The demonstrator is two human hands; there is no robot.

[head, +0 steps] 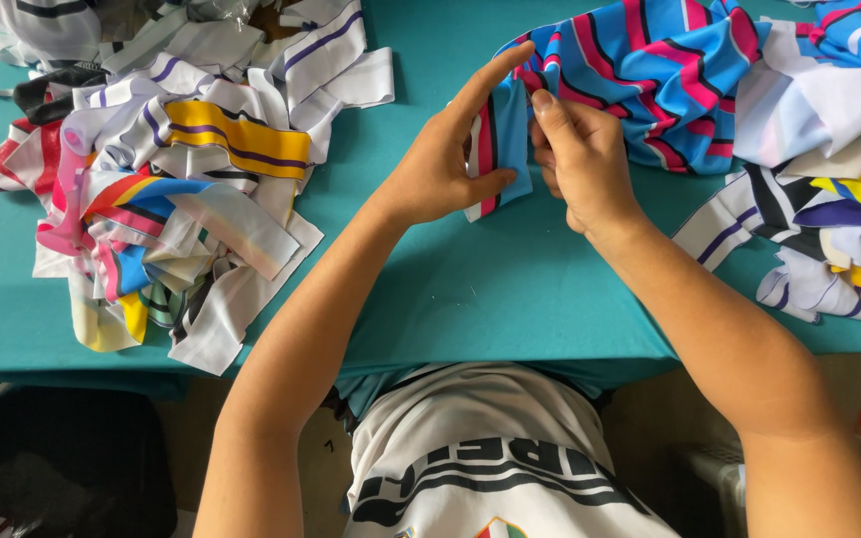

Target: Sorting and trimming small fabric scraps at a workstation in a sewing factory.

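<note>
Both my hands hold the end of a blue, pink and black striped fabric piece (502, 134) over the teal table (450, 289). My left hand (445, 159) pinches its left edge with thumb and fingers, index finger stretched up. My right hand (575, 154) grips the same piece from the right, thumb on top. The strip runs up into a larger bundle of the same striped fabric (670, 70) at the back right.
A heap of white, yellow, pink and striped fabric strips (171, 179) lies on the left. More mixed fabric pieces (829, 189) are piled at the right edge. A dark bag (62, 458) sits below the table at left.
</note>
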